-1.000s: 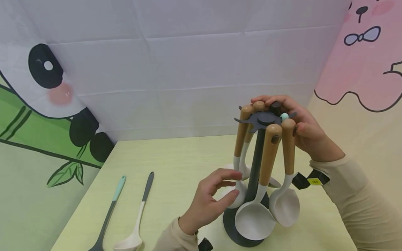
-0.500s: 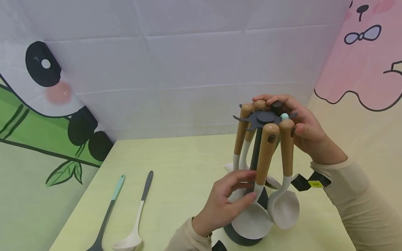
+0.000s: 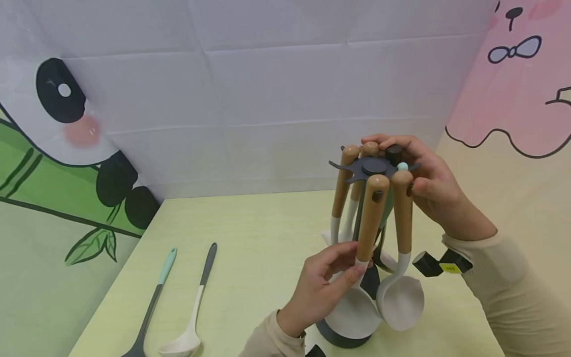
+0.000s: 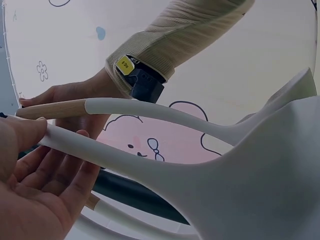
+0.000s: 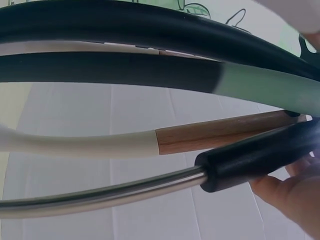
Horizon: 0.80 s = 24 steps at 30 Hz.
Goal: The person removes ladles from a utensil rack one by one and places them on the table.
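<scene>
A dark rotary stand (image 3: 373,165) carries several hanging utensils with wooden handles and white heads. At the front, my left hand (image 3: 318,285) pinches the lower handle of a white ladle (image 3: 354,312) between thumb and fingers; in the left wrist view the thumb of my left hand (image 4: 40,170) lies on its white neck. My right hand (image 3: 434,186) is at the top of the stand, fingers spread round the back, thumb near another wooden handle (image 3: 403,213). The right wrist view shows a black-handled metal utensil (image 5: 255,157) and a green-handled one (image 5: 270,87) close to that hand.
On the table (image 3: 250,223), to the left, lie a dark utensil with a mint handle (image 3: 167,267) and a white ladle with a grey handle (image 3: 208,263). A pale cloth wall (image 3: 267,99) stands behind the table.
My left hand has moved right to the front ladle and taken hold of its handle. The front handles have shifted slightly left, while my right hand stays at the stand's top.
</scene>
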Motion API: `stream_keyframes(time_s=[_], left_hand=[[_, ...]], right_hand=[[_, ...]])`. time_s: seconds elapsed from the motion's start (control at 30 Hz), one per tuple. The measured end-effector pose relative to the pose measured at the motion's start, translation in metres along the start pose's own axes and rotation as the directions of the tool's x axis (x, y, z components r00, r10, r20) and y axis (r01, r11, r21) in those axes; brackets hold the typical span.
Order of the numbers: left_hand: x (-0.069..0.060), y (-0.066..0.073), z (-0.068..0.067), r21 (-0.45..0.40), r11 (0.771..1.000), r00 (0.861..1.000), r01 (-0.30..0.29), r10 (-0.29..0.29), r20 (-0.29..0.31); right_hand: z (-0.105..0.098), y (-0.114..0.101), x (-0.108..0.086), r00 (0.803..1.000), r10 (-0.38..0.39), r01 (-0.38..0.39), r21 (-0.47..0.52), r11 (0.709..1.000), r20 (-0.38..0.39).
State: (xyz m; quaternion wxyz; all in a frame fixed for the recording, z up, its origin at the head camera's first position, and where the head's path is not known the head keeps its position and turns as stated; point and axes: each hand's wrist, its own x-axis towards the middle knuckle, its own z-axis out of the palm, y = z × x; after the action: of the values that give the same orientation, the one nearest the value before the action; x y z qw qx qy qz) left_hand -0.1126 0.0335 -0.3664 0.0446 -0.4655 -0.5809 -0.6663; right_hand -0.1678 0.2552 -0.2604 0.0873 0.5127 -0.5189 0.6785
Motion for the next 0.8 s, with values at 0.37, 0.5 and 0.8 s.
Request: stream_keyframes(time_s=[0.37,0.5,0.8], left_hand=[[-0.0009,0.0028,0.0002,-0.037,0.997,0.998,0.067,-0.067,0.0],[-0.0011,0.0046,0.0002,-0.039,0.995,0.996,0.092,-0.093,-0.003],[-0.0021,0.006,0.0006,-0.044,0.992,0.993,0.117,-0.118,-0.02]], right_hand=[[0.0049,-0.0035,-0.0032,0.998,0.038,-0.04,-0.025,0.999,-0.054],[0.007,-0.0043,-0.0042,0.996,0.043,-0.046,-0.035,0.998,-0.076],[0.01,-0.0059,-0.0058,0.992,0.046,-0.053,-0.062,0.997,-0.118]])
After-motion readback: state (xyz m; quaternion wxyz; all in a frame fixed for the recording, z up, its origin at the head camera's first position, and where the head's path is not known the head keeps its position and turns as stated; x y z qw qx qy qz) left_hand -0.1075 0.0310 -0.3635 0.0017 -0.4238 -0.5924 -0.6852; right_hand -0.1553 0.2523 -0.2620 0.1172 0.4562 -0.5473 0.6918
